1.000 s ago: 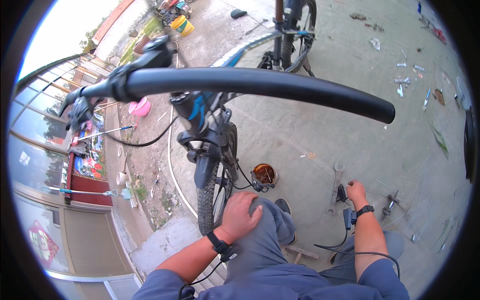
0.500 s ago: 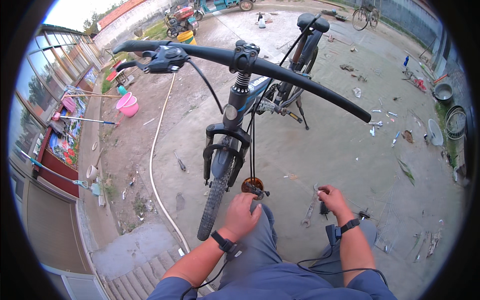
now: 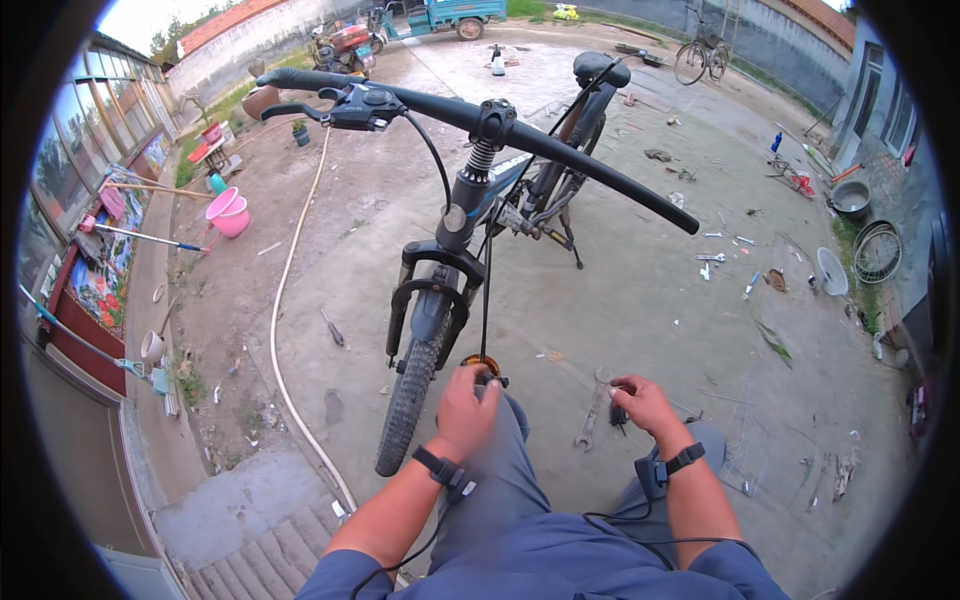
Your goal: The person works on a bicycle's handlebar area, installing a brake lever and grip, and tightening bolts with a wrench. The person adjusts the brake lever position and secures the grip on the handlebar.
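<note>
A dark bicycle (image 3: 455,220) stands in front of me, its front wheel (image 3: 412,400) nearest. Black cables (image 3: 486,300) hang from its handlebar (image 3: 560,150) toward my left hand (image 3: 466,412). The fingers of that hand are closed at a small dark part (image 3: 490,378) at the cables' lower end, in front of an orange-brown round dish (image 3: 480,362). My right hand (image 3: 645,405) is above my right knee, fingers curled in at a small black part (image 3: 619,412); its grip is partly hidden. Left of those fingers, a wrench (image 3: 591,415) lies on the ground.
A screwdriver (image 3: 333,328) lies left of the front wheel, near a pale hose (image 3: 285,330). Wrenches (image 3: 710,258) and litter lie scattered at the right, by a metal basin (image 3: 850,198). Pink buckets (image 3: 228,213) stand at the left; steps (image 3: 275,560) descend at lower left.
The whole view has shifted with my head, showing more of the far yard. My left fingers have moved from beside the dark cable-end part to close at it. The right hand stays beside the wrench.
</note>
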The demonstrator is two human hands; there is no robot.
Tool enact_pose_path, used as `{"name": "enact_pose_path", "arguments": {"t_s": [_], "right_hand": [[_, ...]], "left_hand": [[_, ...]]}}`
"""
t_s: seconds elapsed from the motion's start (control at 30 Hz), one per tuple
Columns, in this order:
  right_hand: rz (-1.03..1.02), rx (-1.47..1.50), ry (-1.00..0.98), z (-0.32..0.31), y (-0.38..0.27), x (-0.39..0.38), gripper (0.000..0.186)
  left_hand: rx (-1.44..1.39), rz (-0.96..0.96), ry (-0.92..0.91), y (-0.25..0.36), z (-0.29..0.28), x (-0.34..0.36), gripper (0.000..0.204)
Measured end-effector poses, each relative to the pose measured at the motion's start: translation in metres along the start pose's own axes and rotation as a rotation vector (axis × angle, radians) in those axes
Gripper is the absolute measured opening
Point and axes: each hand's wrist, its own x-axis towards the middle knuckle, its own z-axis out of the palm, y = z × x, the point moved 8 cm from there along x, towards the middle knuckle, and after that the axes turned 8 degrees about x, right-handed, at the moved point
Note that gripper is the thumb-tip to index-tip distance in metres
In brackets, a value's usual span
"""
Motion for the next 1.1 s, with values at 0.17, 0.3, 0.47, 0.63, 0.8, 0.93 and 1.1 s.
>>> {"name": "enact_pose_path", "arguments": {"t_s": [0.17, 0.3, 0.47, 0.63, 0.8, 0.93, 1.1], "right_hand": [[0.043, 0.060, -0.009, 0.003, 0.018, -0.013, 0.040], [0.079, 0.117, -0.024, 0.007, 0.038, -0.020, 0.039], [0.123, 0.120, -0.037, 0.010, 0.049, -0.028, 0.040], [0.112, 0.108, -0.077, 0.019, 0.050, -0.025, 0.040], [0.074, 0.114, -0.104, 0.037, 0.049, -0.012, 0.049], [0.189, 0.185, -0.173, 0.055, 0.056, -0.004, 0.074], [0.396, 0.395, -0.098, 0.067, 0.071, -0.009, 0.098]], "left_hand": [[-0.116, -0.201, -0.063, -0.032, 0.009, 0.021, 0.056], [-0.074, -0.189, -0.148, -0.042, 0.028, 0.042, 0.063], [-0.125, -0.210, -0.289, -0.047, 0.055, 0.053, 0.050], [-0.211, -0.217, -0.316, -0.039, 0.071, 0.052, 0.038], [-0.234, -0.223, -0.356, -0.019, 0.074, 0.053, 0.028], [-0.442, -0.225, -0.390, 0.008, 0.077, 0.051, 0.019], [-0.719, -0.306, -0.432, 0.034, 0.072, 0.048, 0.016]]}}
